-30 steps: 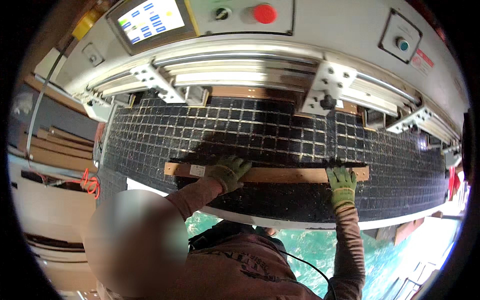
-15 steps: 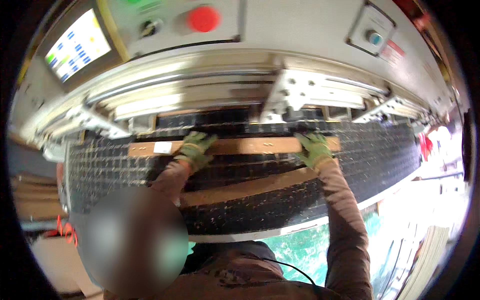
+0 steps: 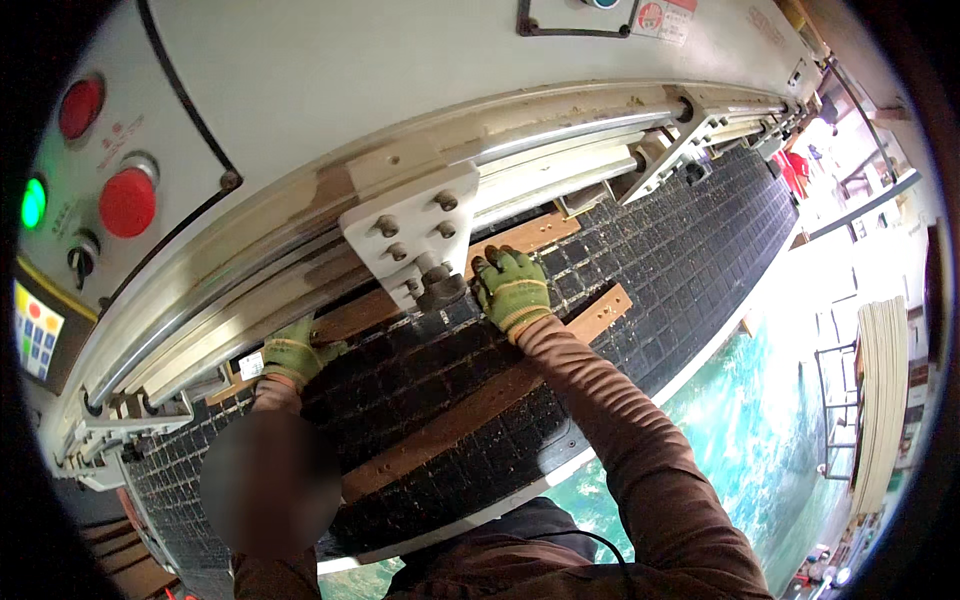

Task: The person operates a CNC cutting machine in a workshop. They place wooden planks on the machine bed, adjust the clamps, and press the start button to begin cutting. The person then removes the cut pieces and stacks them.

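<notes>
Reaching forward over a black gridded bed [image 3: 690, 240], both gloved hands are at a long brown board [image 3: 527, 236] that runs aslant under the machine's rail [image 3: 590, 125]. The right grip [image 3: 515, 290], in a green glove with darkened fingertips, rests with its fingers extended against the board's near side, loosely spread rather than closed around it. The left grip [image 3: 291, 355] touches the same board well to the left, its thumb out to the side; the rail hides its fingertips, so whether they curl over the edge cannot be told. Just left of that grip, a white label [image 3: 251, 366] sits on the board. Between the two grips, close beside the right one, a white bolted bracket [image 3: 415, 210] with a dark knob [image 3: 441, 289] covers part of the board. Nearer the body than both grips, a second brown board [image 3: 440, 432] lies on the bed, passing beneath the right forearm [image 3: 610, 400]; its holed end shows to the right of the right grip. Farther off, up and left of the left grip, are a red button [image 3: 127, 202] and a lit green light [image 3: 34, 204].
</notes>
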`<state>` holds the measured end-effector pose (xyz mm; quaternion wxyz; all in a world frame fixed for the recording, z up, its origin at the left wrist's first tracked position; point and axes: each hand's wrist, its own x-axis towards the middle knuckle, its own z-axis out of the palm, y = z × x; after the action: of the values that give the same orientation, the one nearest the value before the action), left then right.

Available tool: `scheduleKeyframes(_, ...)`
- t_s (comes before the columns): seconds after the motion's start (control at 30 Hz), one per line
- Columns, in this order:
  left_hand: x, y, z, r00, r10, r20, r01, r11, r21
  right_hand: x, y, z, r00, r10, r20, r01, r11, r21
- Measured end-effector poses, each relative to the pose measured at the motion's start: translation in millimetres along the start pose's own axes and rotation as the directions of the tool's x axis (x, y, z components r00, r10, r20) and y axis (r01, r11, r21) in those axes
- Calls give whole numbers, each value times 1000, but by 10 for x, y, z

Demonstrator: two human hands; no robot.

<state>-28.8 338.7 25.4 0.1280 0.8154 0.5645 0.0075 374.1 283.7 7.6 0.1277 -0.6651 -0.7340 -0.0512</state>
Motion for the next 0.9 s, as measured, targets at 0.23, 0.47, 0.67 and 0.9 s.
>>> scheduleKeyframes(0.23,644,-1060,571,977,147,155,-80,925,-373,312,-185,93,998,55,-35,-55,998,17)
scheduleKeyframes(0.47,825,-851,483,979,78,187,-77,997,-13,348,-123,99,995,100,28,-101,995,20)
scheduleKeyframes(0.67,932,-703,421,977,81,195,-83,997,0,375,0,30,977,129,171,-128,992,-15)
scheduleKeyframes(0.9,709,-764,304,987,68,148,-72,997,22,-428,-92,-538,896,-253,365,174,956,237)
